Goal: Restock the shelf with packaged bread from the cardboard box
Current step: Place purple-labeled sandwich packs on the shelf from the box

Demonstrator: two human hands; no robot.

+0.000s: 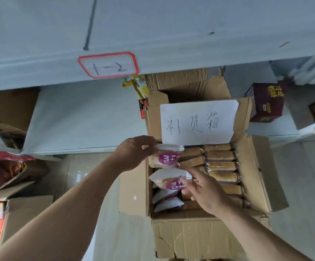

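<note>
a: nearest first. right hand [203,187] is pinching the sealed right edge of a white-and-purple plastic bread packet [169,180], fingers curled on it, packet hanging just above the left column of the open brown cardboard box [194,236].

b: long axis?

a: running left-right, body of the packet lying left of the grip. left hand [134,153] is pinching the top seam of a second white-and-purple bread packet [165,157], a bit farther in, at the box's left wall. so both hands are holding one packet each.

b: which one is nearer the shelf?

a: left hand, i'm judging. the pale grey shelf board [81,117] is lying up and left of the box, so the carry is going left and away.

b: anything in the way?

a: the box's left flap and wall sitting between packets and shelf. more white packets [167,201] lying under the right hand, clear-wrapped golden bread rolls [221,166] filling the right column. beyond, white paper sign [198,123] on the rear flap, a dark maroon carton [265,102] far right, red-bordered shelf label [108,65] above.
</note>
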